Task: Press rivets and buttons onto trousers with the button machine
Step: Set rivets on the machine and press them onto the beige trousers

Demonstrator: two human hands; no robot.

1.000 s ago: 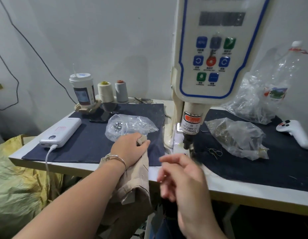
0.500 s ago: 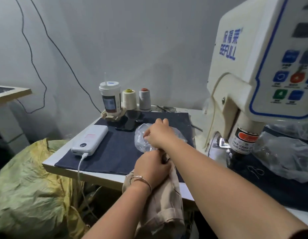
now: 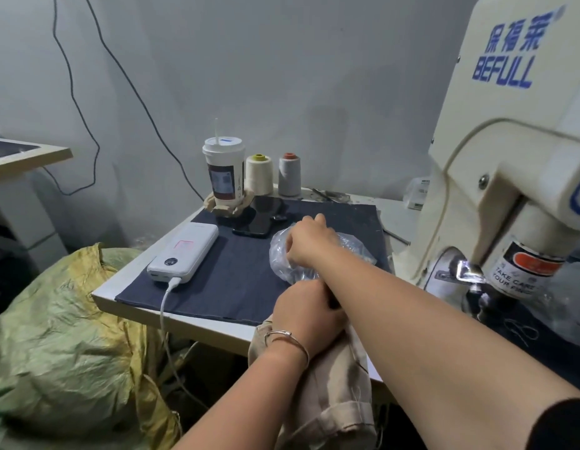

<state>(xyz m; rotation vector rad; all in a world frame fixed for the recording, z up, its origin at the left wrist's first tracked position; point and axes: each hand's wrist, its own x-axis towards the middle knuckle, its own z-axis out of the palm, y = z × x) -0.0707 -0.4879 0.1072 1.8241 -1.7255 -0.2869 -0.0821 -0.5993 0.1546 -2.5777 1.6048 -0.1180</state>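
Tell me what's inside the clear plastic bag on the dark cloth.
The right hand reaches into the plastic bag, covering most of it. Its fingers are hidden, and the contents cannot be made out through the crinkled plastic.

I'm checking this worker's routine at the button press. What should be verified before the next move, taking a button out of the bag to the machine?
1. Right hand at the clear plastic bag: ok, it rests on the bag.
2. Button actually picked up: cannot tell, the fingertips are hidden.
3. Left hand holding the beige trousers: ok, it grips them at the table edge.
4. Trousers placed under the button machine: not ok, they hang off the table's front.
5. Both hands away from the press head: ok.
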